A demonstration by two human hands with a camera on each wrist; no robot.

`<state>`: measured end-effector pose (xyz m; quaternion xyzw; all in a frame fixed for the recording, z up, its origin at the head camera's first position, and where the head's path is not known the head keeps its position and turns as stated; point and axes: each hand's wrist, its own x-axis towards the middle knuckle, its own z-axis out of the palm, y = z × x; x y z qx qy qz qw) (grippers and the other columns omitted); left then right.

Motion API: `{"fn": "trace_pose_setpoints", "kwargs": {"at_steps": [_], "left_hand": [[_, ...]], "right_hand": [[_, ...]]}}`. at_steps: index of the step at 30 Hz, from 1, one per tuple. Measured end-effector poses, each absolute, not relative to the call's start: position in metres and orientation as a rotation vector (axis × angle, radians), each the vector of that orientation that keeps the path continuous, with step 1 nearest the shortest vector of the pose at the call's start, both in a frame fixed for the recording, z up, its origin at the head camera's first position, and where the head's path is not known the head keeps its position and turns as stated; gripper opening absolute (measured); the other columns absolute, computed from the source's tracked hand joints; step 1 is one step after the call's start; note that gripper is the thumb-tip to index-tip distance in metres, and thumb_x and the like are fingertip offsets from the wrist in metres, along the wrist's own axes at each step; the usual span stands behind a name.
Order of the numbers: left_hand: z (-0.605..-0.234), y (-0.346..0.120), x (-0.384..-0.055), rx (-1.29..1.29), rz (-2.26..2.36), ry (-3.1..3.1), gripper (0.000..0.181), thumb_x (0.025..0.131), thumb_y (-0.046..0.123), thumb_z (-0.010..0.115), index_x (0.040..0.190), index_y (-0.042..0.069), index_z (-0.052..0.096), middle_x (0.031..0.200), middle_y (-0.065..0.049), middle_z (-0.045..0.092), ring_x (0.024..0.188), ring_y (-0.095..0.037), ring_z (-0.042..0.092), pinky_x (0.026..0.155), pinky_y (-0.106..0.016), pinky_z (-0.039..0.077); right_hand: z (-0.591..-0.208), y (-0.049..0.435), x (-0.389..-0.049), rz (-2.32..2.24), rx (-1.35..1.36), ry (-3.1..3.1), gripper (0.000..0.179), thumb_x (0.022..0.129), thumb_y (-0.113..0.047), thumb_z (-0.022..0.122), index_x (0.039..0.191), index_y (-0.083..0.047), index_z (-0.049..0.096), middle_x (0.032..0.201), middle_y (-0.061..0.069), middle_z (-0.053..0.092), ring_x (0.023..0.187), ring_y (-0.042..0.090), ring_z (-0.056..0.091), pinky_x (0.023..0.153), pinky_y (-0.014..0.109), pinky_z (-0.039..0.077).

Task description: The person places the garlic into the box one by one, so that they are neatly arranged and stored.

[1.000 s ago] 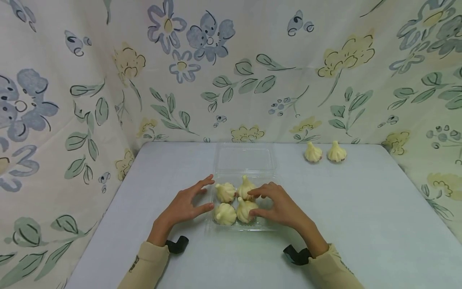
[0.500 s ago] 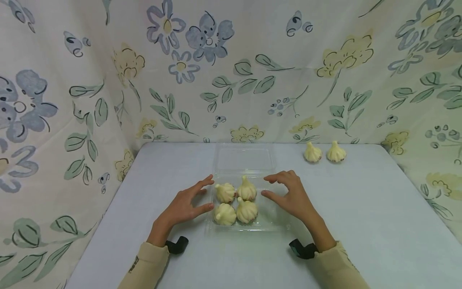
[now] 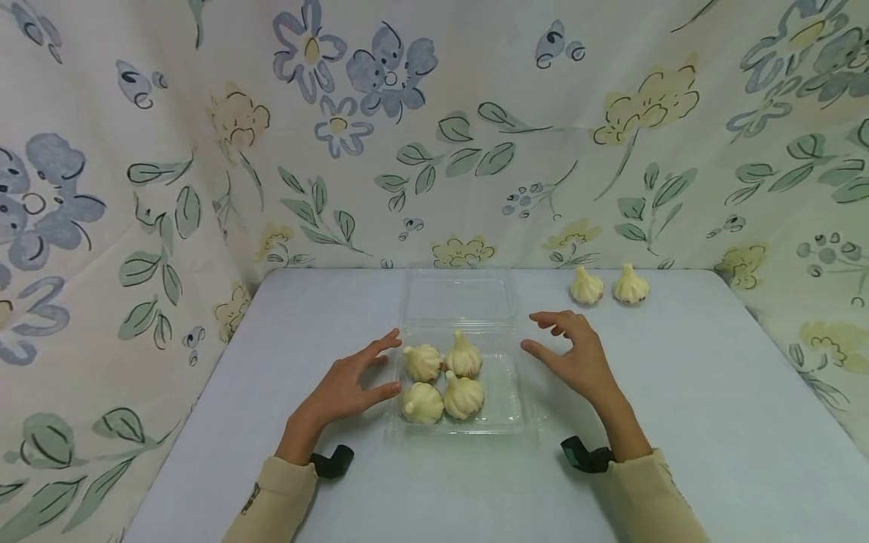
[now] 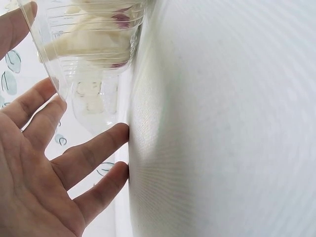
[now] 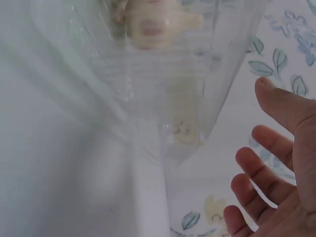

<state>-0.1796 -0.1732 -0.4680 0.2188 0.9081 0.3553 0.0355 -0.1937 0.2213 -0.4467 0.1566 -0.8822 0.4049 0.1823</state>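
Note:
Several garlic bulbs (image 3: 464, 397) sit grouped in the left part of a clear plastic clamshell box (image 3: 505, 400), whose lid (image 3: 458, 299) lies folded back behind it. At the box's left edge is my left hand (image 3: 349, 386), fingers spread; in the left wrist view some fingertips touch the rim and two others meet the tabletop. My right hand (image 3: 573, 354) hovers off the box's right side, holding nothing, its fingers loosely bent and apart from the thumb. Through the box wall, the right wrist view shows one garlic bulb (image 5: 150, 24), blurred.
Two more garlic bulbs, one (image 3: 587, 286) left of the other (image 3: 631, 285), stand near the back edge of the white table (image 3: 686, 392). A floral curtain (image 3: 462, 136) hangs behind and along both sides.
My right hand has let go of the front right garlic bulb in the box and moved right, past the box's edge. My left hand has stayed put.

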Motion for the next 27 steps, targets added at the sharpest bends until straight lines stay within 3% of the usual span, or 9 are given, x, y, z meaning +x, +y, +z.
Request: {"fn": "trace_pose_setpoints", "kwargs": {"at_steps": [13, 20, 27], "left_hand": [[-0.468, -0.173, -0.179, 0.676, 1.098, 2.788, 0.082, 0.092, 0.048, 0.072, 0.160, 0.044, 0.027, 0.158, 0.011, 0.047, 0.133, -0.028, 0.061, 0.112, -0.069, 0.037], [-0.468, -0.173, -0.179, 0.669, 1.095, 2.790, 0.082, 0.092, 0.046, 0.073, 0.160, 0.044, 0.027, 0.158, 0.010, 0.048, 0.133, -0.029, 0.061, 0.112, -0.070, 0.036], [-0.469, -0.173, -0.179, 0.647, 1.088, 2.788, 0.084, 0.091, 0.047, 0.074, 0.159, 0.047, 0.025, 0.158, 0.011, 0.047, 0.133, -0.028, 0.061, 0.113, -0.070, 0.035]], "right_hand": [[-0.453, 0.248, -0.201, 1.207, 0.034, -2.667, 0.058, 0.091, -0.039, 0.077, 0.138, -0.008, 0.061, 0.127, 0.023, 0.064, 0.107, 0.037, 0.063, 0.088, 0.044, 0.051], [-0.459, 0.260, -0.203, 1.235, -0.039, -2.684, 0.062, 0.092, -0.045, 0.074, 0.141, -0.009, 0.059, 0.129, 0.023, 0.064, 0.108, 0.035, 0.062, 0.080, 0.034, 0.050], [-0.460, 0.271, -0.203, 1.259, -0.111, -2.678, 0.064, 0.093, -0.045, 0.074, 0.144, -0.010, 0.057, 0.131, 0.025, 0.063, 0.110, 0.037, 0.061, 0.077, 0.032, 0.049]]}}
